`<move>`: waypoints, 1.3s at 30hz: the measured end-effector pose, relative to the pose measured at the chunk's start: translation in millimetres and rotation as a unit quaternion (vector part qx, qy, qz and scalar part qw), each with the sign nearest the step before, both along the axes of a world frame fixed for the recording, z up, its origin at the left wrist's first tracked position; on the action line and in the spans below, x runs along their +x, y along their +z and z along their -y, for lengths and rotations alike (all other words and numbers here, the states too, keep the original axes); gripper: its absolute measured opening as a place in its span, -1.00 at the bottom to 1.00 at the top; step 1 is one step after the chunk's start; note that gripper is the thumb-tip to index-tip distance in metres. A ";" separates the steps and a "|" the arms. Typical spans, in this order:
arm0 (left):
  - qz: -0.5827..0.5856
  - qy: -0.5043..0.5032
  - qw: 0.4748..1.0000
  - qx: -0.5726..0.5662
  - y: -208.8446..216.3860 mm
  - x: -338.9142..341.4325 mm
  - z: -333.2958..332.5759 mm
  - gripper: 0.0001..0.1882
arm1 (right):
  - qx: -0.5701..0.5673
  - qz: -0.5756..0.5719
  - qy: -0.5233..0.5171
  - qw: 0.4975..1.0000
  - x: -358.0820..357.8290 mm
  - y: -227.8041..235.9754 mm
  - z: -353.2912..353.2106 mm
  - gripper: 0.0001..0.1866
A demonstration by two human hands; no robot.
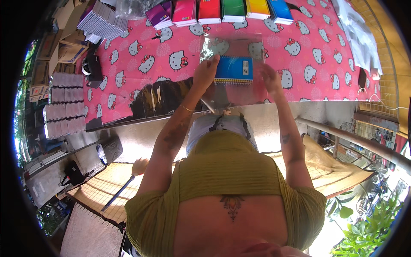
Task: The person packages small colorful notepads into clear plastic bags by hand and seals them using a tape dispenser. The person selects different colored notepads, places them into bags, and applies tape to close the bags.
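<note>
cardboard boxes [70, 52] off counter's [308, 91] left end, can't see inside | left hand [206, 73] pinched on blue notebook's [233, 68] left edge, mid near edge; probably light, stiffish, slick, grab the spine | clear plastic [239, 95] under/around it, can't tell | right hand [270, 79] half-spread, grip unclear

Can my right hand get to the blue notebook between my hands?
Probably yes: the right hand is close beside the blue notebook, with only clear plastic between; whether that also covers it, I can't tell.
</note>
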State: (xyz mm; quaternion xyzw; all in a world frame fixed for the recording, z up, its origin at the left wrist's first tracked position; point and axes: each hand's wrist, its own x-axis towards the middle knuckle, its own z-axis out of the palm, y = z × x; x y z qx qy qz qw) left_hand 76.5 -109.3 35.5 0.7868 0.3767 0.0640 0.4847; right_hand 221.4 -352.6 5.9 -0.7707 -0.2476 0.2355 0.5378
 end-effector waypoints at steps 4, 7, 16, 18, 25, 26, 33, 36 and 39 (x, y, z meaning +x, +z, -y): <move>0.096 0.051 0.979 -0.174 -9.5 -16.0 0.1 -0.23 | -0.005 -0.208 -0.019 0.978 -11.1 25.8 -19.9 -0.46; 0.101 -0.142 0.982 -0.079 -4.7 -60.5 -4.7 -0.59 | 0.018 -0.228 -0.060 0.972 -10.7 22.9 -11.1 -0.57; 0.096 -0.336 0.920 0.177 -3.5 -93.9 -2.0 -0.78 | -0.098 0.222 0.281 0.928 -27.4 24.4 31.5 -0.73; 0.072 -0.340 0.927 0.140 6.0 -88.5 -2.2 -0.80 | -0.118 0.157 0.252 0.948 -29.0 28.4 27.1 -0.79; 0.046 -0.383 0.907 0.170 4.6 -90.2 9.8 -0.83 | -0.041 0.316 0.367 0.874 -15.0 26.2 33.4 -0.75; 0.053 -0.392 0.895 0.208 10.5 -89.3 15.1 -0.85 | -0.040 0.309 0.366 0.877 -12.2 22.4 33.2 -0.75; 0.031 -0.355 0.911 0.206 3.0 -90.8 28.0 -0.82 | 0.003 0.319 0.351 0.880 -23.1 30.3 41.2 -0.79; 0.031 -0.308 0.935 0.171 13.1 -88.8 33.4 -0.85 | -0.043 0.256 0.321 0.911 -19.2 24.5 42.2 -0.84; 0.117 -0.297 0.929 0.189 18.5 -89.9 32.3 -0.85 | -0.036 0.230 0.299 0.925 -20.2 39.7 42.3 -0.83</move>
